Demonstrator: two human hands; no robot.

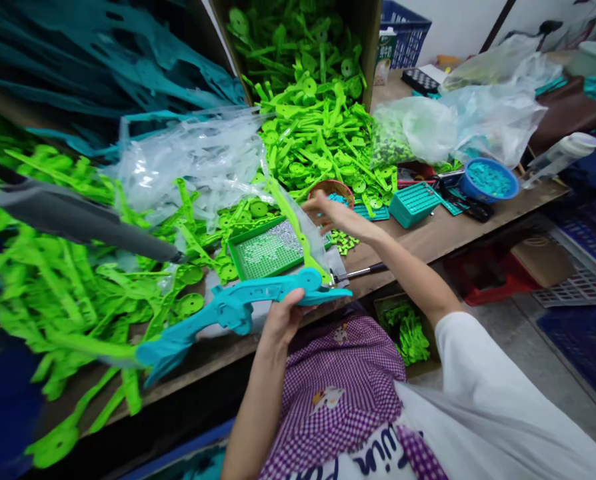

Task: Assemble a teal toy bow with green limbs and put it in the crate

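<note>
My left hand [284,317] is closed round a long turquoise plastic part [258,291] near its round end, held over the front edge of the table. A lime-green strip-like part [293,217] rises behind that round end; whether the two are joined I cannot tell. My right hand [331,217] is stretched forward with its fingers apart, beside a small orange-red basket [351,190] holding blue pieces. Nothing shows in its fingers. Below it lie small lime-green pieces [345,241]. A green perforated tray [243,265] with small shiny pieces sits left of this hand.
Lime-green parts [323,140] spill from a large box at the back and heap on the left. A dark grey tool [83,220] juts in from the left. A turquoise basket [415,205], a blue bowl [513,185] and plastic bags [498,113] stand to the right.
</note>
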